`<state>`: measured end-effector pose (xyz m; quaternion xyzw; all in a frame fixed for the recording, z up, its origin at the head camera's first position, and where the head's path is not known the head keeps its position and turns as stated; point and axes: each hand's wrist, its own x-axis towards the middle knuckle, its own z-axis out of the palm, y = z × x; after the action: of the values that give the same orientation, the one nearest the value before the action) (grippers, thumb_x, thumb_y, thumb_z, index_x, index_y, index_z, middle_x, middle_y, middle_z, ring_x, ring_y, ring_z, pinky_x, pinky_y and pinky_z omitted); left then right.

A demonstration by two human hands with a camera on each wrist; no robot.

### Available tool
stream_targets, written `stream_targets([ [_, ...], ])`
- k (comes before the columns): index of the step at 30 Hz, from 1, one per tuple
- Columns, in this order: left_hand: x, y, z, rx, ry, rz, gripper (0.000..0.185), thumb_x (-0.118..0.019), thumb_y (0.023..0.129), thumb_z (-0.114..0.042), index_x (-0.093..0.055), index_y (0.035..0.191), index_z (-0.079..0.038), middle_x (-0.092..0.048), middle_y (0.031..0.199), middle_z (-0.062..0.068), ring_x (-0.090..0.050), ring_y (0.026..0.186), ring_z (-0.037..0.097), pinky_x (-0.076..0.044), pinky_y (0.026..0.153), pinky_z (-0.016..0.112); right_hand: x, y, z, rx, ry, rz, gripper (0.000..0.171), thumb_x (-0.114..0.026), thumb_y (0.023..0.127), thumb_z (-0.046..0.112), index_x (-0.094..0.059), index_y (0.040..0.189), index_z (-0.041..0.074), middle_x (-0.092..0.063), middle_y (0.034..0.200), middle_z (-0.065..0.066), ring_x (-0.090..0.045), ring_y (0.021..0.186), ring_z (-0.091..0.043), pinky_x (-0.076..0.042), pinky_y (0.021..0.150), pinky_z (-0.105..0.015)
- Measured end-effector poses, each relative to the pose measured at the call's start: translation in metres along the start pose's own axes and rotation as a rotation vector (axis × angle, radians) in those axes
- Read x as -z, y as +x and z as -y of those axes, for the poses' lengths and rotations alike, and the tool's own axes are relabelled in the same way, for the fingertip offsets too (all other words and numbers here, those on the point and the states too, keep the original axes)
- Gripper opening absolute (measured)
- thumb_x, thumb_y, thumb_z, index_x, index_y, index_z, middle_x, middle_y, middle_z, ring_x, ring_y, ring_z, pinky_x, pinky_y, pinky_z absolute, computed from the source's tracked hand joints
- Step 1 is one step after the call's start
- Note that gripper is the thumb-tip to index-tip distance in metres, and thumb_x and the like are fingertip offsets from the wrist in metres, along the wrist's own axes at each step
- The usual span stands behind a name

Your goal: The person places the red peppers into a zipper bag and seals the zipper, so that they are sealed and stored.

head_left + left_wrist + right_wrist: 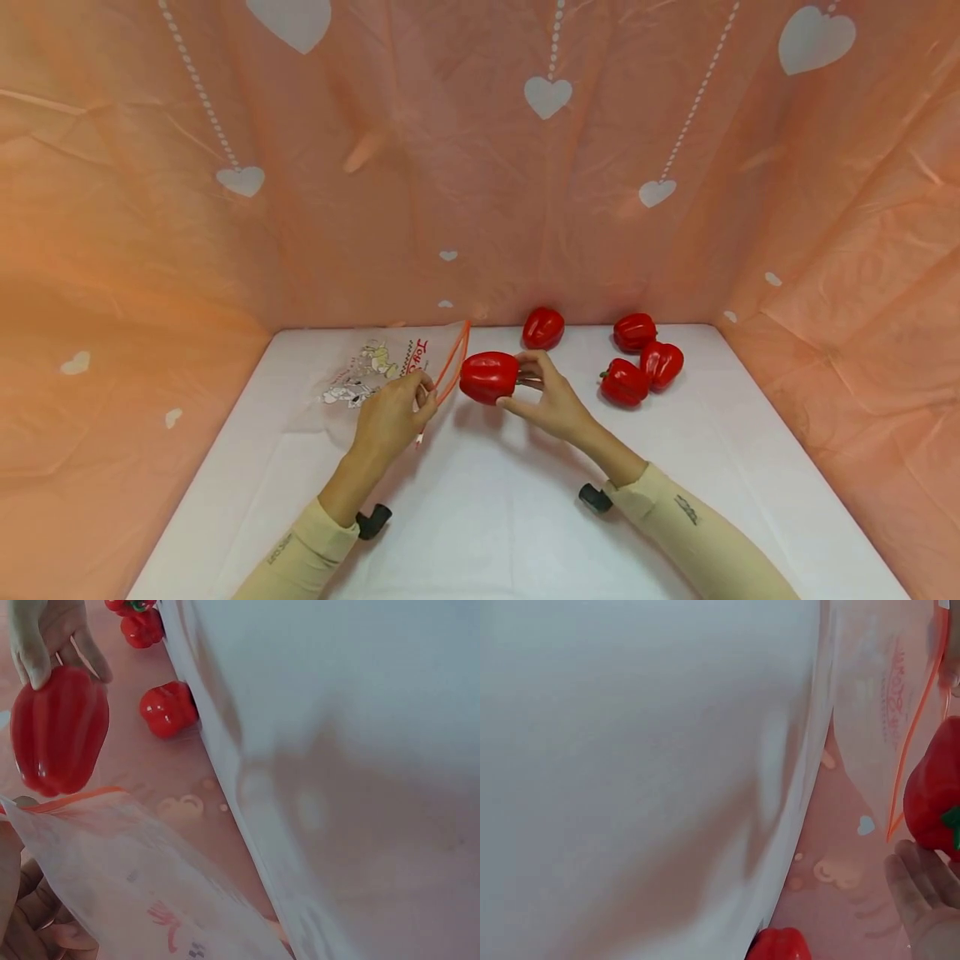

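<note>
A clear printed zip bag (375, 367) with an orange-red edge lies toward the left of the table. My left hand (393, 414) pinches the bag near its mouth, whose orange rims stand apart. Between thumb and fingers, my right hand (551, 398) holds a red bell pepper (489, 377) by its stem end, with the pepper's bottom facing the bag's mouth. In the left wrist view, this bell pepper (60, 731) hangs just over the bag's orange edge (82, 796). From the right wrist, the held pepper (937, 791) shows its green stem beside the open bag.
One red bell pepper (543, 327) lies at the back of the white table (510, 517). Three more sit close together at the back right, the nearest bell pepper (624, 383) showing a green stem. An orange curtain (480, 208) with white hearts surrounds the table's back and sides.
</note>
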<state>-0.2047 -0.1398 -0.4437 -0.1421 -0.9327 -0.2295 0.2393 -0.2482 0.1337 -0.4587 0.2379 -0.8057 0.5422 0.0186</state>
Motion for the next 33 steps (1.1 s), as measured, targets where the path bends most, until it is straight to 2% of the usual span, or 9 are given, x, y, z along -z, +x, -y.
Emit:
stream_targets([
  [4,-0.001,0.001,-0.002,-0.017,0.005,-0.017,0.008,-0.074,0.086,-0.017,-0.066,0.089,-0.015,-0.059,0.068,-0.011,-0.049,0.054,0.007,-0.04,0.045,0.026,-0.004,0.005,0.003,-0.016,0.006,-0.02,0.068,-0.086,0.079,0.027,-0.044,0.132,0.017,-0.065,0.124,-0.007,-0.064,0.115,-0.026,-0.047,0.099,-0.056],
  [11,-0.002,0.002,-0.004,-0.035,0.018,-0.041,0.007,-0.072,0.088,-0.017,-0.066,0.091,-0.015,-0.063,0.069,-0.01,-0.051,0.054,0.008,-0.04,0.045,0.025,-0.012,0.009,0.006,-0.029,0.036,-0.055,0.069,-0.087,0.079,0.019,-0.044,0.132,0.01,-0.064,0.123,-0.012,-0.064,0.113,-0.029,-0.049,0.099,-0.053],
  [16,-0.001,0.003,-0.005,-0.046,0.027,-0.075,0.005,-0.07,0.088,-0.016,-0.067,0.091,-0.015,-0.066,0.071,-0.007,-0.054,0.055,0.01,-0.041,0.045,0.025,-0.017,0.011,0.007,-0.04,0.045,-0.04,0.072,-0.085,0.081,0.015,-0.041,0.137,0.006,-0.062,0.127,-0.017,-0.063,0.114,-0.034,-0.048,0.099,-0.056],
  [26,0.0,0.005,-0.005,-0.087,0.015,-0.156,0.007,-0.068,0.089,-0.016,-0.065,0.095,-0.014,-0.066,0.073,-0.005,-0.052,0.053,0.008,-0.037,0.042,0.022,-0.017,0.011,0.007,-0.074,0.043,-0.018,0.066,-0.085,0.081,0.02,-0.044,0.133,0.015,-0.065,0.123,-0.01,-0.064,0.108,-0.03,-0.052,0.095,-0.05],
  [29,0.0,0.005,-0.006,-0.095,0.0,-0.185,0.006,-0.067,0.089,-0.016,-0.065,0.095,-0.014,-0.065,0.072,-0.006,-0.05,0.053,0.008,-0.037,0.042,0.022,-0.017,0.011,0.007,-0.074,0.034,-0.013,0.066,-0.084,0.082,0.021,-0.044,0.134,0.015,-0.065,0.123,-0.011,-0.065,0.107,-0.03,-0.054,0.093,-0.048],
  [33,-0.001,0.006,-0.007,-0.082,-0.026,-0.189,0.005,-0.065,0.091,-0.016,-0.065,0.096,-0.015,-0.066,0.074,-0.006,-0.05,0.056,0.007,-0.039,0.044,0.022,-0.018,0.012,0.008,-0.058,0.029,-0.01,0.066,-0.084,0.082,0.02,-0.045,0.134,0.012,-0.065,0.122,-0.012,-0.065,0.105,-0.03,-0.055,0.091,-0.046],
])
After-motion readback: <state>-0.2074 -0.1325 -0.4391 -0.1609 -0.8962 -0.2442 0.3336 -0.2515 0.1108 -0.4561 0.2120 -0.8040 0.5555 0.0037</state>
